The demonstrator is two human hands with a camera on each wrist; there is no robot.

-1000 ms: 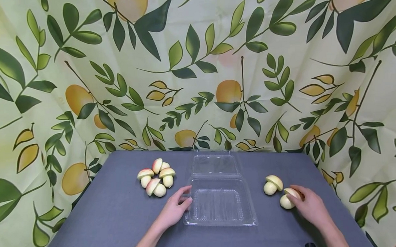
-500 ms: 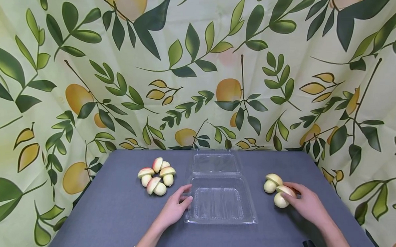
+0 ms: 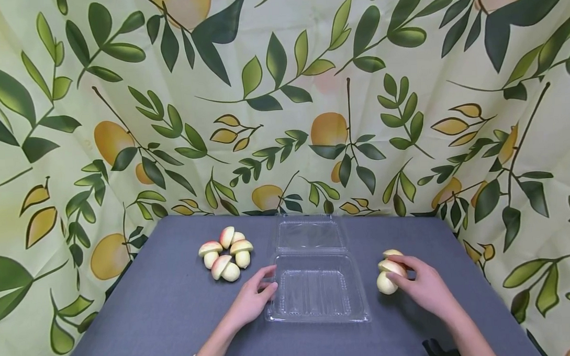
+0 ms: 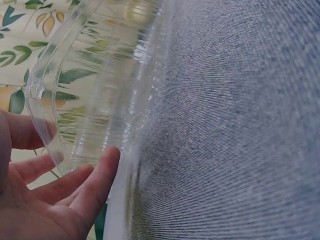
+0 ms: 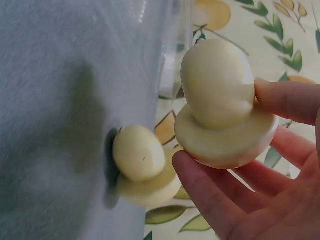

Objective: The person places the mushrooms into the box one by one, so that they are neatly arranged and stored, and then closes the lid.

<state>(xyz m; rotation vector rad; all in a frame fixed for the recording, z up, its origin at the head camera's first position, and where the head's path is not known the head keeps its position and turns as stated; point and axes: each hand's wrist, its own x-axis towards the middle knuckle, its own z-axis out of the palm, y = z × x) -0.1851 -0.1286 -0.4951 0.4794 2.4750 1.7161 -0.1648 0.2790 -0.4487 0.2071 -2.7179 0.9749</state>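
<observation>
In the head view, my right hand (image 3: 423, 286) pinches a toy mushroom (image 3: 387, 283) with a round pale stem and a wide cap. The right wrist view shows that mushroom (image 5: 217, 82) between thumb and fingertips, raised off the cloth. Behind it a second mushroom (image 5: 137, 152) lies on its side, partly covered by the held one in the head view. A clear plastic clamshell box (image 3: 317, 292) stands with its lid (image 3: 309, 235) folded back. At its left rim rests my left hand (image 3: 252, 300), its fingers (image 4: 102, 172) loosely extended against the box wall.
Several more mushrooms (image 3: 227, 268) with reddish caps sit in a ring left of the box. The grey cloth-covered table (image 3: 153, 319) ends at a leaf-and-fruit patterned curtain (image 3: 283, 120) behind and on both sides.
My right hand has carried the mushroom leftward and up from the table's right side, so it overlaps the other one there. The left hand has stayed at the box.
</observation>
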